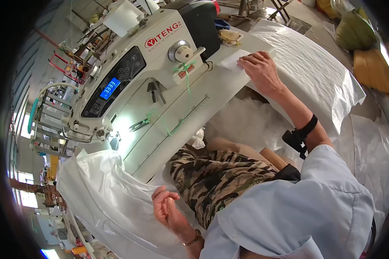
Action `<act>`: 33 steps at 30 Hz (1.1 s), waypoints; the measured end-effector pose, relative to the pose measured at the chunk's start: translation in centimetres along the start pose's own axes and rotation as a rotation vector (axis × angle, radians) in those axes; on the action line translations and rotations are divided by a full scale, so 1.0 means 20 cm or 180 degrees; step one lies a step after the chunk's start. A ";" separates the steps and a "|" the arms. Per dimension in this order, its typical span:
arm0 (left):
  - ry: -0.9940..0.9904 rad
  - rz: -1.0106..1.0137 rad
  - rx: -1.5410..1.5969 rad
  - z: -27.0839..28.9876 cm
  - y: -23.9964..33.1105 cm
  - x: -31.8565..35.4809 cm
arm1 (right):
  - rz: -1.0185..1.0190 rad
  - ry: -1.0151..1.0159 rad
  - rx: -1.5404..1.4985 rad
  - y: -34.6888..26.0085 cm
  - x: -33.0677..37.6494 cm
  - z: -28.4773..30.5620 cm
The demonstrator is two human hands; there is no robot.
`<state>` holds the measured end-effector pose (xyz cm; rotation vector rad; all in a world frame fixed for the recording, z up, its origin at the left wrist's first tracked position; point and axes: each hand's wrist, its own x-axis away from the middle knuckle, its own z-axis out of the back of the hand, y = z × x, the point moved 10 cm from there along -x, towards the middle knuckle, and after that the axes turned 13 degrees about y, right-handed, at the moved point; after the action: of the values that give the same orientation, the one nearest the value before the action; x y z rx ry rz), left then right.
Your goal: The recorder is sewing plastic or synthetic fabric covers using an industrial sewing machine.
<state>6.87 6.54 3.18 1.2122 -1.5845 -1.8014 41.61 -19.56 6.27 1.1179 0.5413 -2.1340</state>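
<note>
My right hand (263,72) reaches across to the far right end of the sewing machine table, fingers bent down onto a small flat white piece (231,59), pinching its edge. Whether that piece is paper or cloth cannot be told. My left hand (170,213) hovers over a large glossy white sheet (112,203), its fingers loosely curled with nothing visible in them. This sheet hangs over the table's near left end, beside the lit needle area of the white sewing machine (160,41). Thread snips (139,124) lie on the machine bed (177,123).
A glossy white stack of sheeting (307,64) lies at the right of the table. More white film (246,116) bunches below the table edge. Green thread (189,84) hangs from the handwheel. A thread cone (122,18) stands behind the machine; yellow sacks (376,73) lie far right.
</note>
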 end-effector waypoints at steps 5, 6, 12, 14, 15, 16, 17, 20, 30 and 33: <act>-0.0023 0.0010 -0.0181 0.01 0.01 -0.01 | 0.0309 -0.0001 0.0066 -0.04 0.02 -0.10; -0.0016 0.0000 -0.0179 0.00 0.01 -0.02 | 0.0314 0.0010 0.0062 -0.04 0.01 -0.13; 0.0168 0.0145 -0.0014 0.00 -0.03 -0.01 | 0.0368 -0.0419 0.0002 -0.07 -0.04 -0.24; 0.0135 0.0168 0.0004 -0.01 -0.04 -0.02 | 0.0431 -0.0480 0.0063 -0.07 -0.05 -0.26; 0.0132 0.0175 0.0001 -0.01 -0.04 -0.02 | 0.0428 -0.0488 0.0064 -0.05 -0.04 -0.28; 0.0069 0.0176 -0.0031 -0.01 -0.05 -0.01 | 0.0421 -0.0372 0.0048 -0.04 -0.05 -0.29; 0.0004 0.0177 -0.0063 -0.02 -0.05 -0.01 | 0.0414 -0.0256 0.0033 -0.03 -0.05 -0.29; -0.0001 0.0210 -0.0070 -0.03 -0.06 -0.02 | 0.0404 -0.0224 0.0114 -0.02 -0.05 -0.30; -0.0064 0.0259 -0.0047 -0.04 -0.08 -0.03 | 0.0303 -0.0641 0.0425 -0.05 -0.07 -0.26; -0.0116 0.0276 -0.0040 -0.04 -0.08 -0.03 | 0.0168 -0.0853 0.0418 -0.05 -0.08 -0.31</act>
<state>8.25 6.94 1.83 1.0939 -1.6178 -1.7854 45.06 -14.47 4.30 0.8835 0.2489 -2.2525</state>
